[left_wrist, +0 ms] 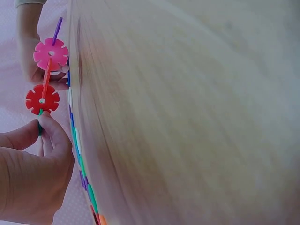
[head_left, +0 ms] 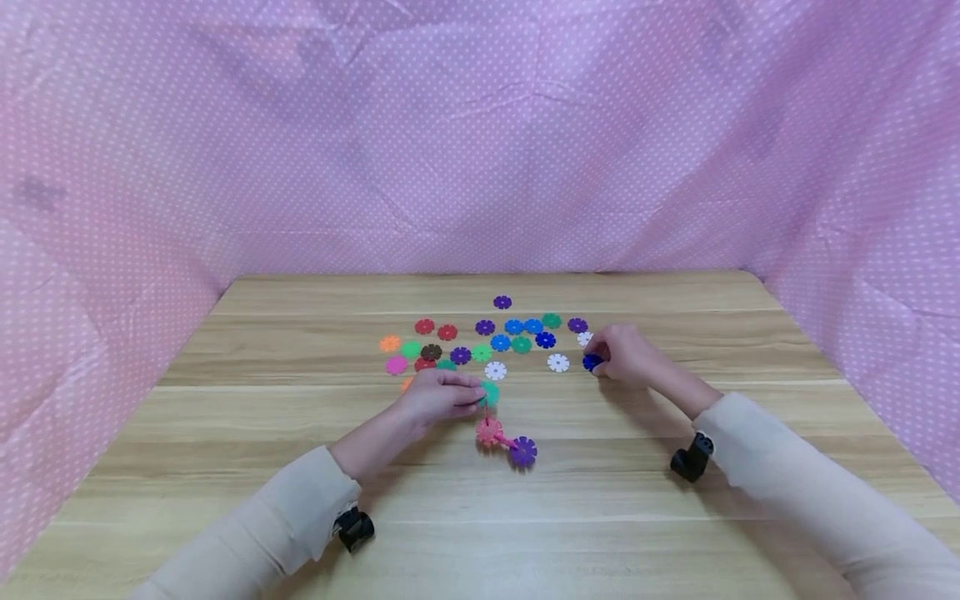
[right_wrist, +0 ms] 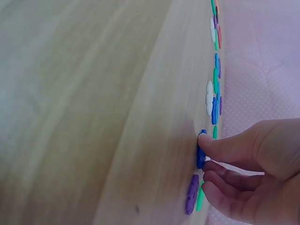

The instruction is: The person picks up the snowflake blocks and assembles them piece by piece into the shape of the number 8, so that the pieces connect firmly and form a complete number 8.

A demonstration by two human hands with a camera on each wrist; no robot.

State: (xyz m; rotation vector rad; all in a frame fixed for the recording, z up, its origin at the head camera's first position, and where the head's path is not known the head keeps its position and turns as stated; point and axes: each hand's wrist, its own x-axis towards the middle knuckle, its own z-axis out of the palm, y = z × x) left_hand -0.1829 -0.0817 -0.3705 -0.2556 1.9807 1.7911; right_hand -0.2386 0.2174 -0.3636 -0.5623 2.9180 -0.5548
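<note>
My left hand (head_left: 442,393) pinches a green notched plastic disc (head_left: 490,393) between thumb and fingers, above the table. From it hangs a chain of discs slotted together: a red disc (left_wrist: 42,99), another red one seen edge-on (left_wrist: 46,78), a pink disc (left_wrist: 50,54) and a purple disc (head_left: 522,452) at the free end. At the right of the scattered discs, my right hand (head_left: 624,357) grips a dark blue disc (right_wrist: 201,150) by its edges, thumb on one side and fingertips on the other, close over the tabletop. A white disc (head_left: 584,339) is partly hidden behind this hand.
Loose discs of several colours lie flat across the wooden table (head_left: 480,533), among them a white disc (head_left: 558,362), a purple disc (head_left: 502,302) and an orange disc (head_left: 389,342). A pink dotted cloth (head_left: 480,150) hangs behind and around the table.
</note>
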